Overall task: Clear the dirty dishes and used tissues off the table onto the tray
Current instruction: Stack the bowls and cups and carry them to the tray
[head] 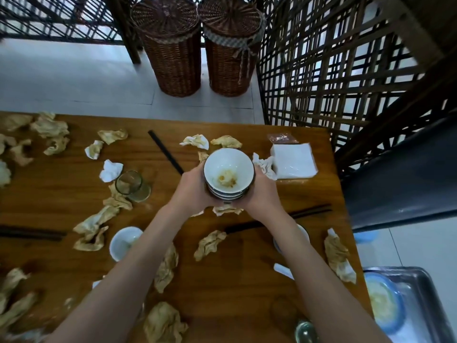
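Around the held bowl stack (228, 178): crumpled tissues (97, 224), chopsticks (165, 151), glass (129, 183).

Your two bare forearms reach forward from the lower edge of the view and converge toward the middle. Your left hand (191, 191) and right hand (261, 191) face each other, palms inward, fingers curled round the sides of a stack of bowls (228, 178) clasped between them.
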